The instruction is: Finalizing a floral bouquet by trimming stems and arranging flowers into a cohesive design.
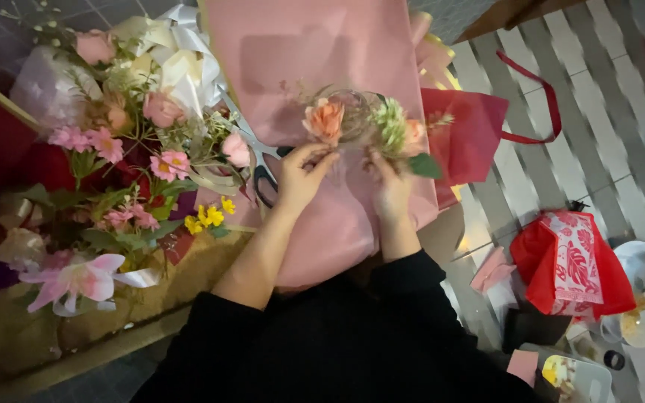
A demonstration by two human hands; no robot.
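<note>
**Two hands work a small flower cluster over pink wrapping paper**

Head view: Seen from above, the left hand (298, 173) and the right hand (391, 186) meet at the base of a small flower cluster (367, 123), fingers curled closed around its stems. The cluster shows two peach blooms and one pale green bloom, with one dark green leaf hanging at its right edge (the motion blurs finer detail). It sits above the middle of a large pink paper sheet (322, 52), which runs from the top edge of the frame down to the person's black sleeves.

One pair of scissors (261, 160) lies just left of the left hand, partly on the paper's left edge. Further left, a loose heap of artificial flowers (125, 142) in pink, yellow and white crowds that side, leaving little free room there. To the right, one dark red bag (472, 134) with a loop handle touches the paper's right edge. Beyond it, the striped floor (599, 97) lies mostly open, while one red patterned pouch (572, 261) rests near the lower right.
</note>
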